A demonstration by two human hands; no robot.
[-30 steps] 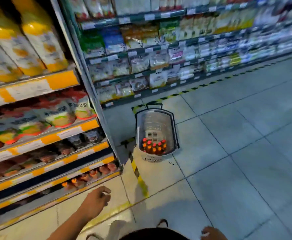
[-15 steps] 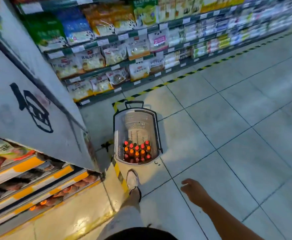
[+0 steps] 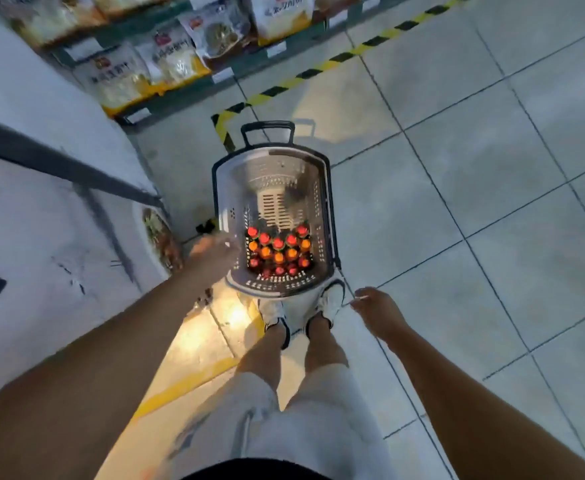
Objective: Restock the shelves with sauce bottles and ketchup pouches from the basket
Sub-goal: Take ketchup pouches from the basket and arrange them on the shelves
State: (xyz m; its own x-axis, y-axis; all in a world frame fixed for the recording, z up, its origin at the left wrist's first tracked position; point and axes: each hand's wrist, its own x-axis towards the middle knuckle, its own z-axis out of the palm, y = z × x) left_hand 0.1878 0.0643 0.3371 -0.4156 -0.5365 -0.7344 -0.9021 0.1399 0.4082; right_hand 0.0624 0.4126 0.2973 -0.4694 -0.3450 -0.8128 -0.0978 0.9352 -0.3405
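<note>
A grey basket [image 3: 273, 164] with a black handle stands on the floor just ahead of my feet. Several sauce bottles [image 3: 279, 252] with red and orange caps stand packed upright in its near end; the far end holds nothing. My left hand [image 3: 213, 251] reaches over the basket's left rim, blurred, fingers extended, holding nothing. My right hand [image 3: 375, 306] hangs low to the right of the basket, fingers loosely curled, empty. No ketchup pouches show in the basket.
The white end panel [image 3: 52, 202] of a shelf unit fills the left side. A low shelf [image 3: 166, 60] of bagged goods runs across the top. Black-and-yellow floor tape [image 3: 336, 60] marks the aisle. Grey tiled floor [image 3: 474, 202] spreads to the right.
I have walked up to the basket, which now sits right at my feet. My left hand has come forward to the basket's left rim; my right hand has swung beside it.
</note>
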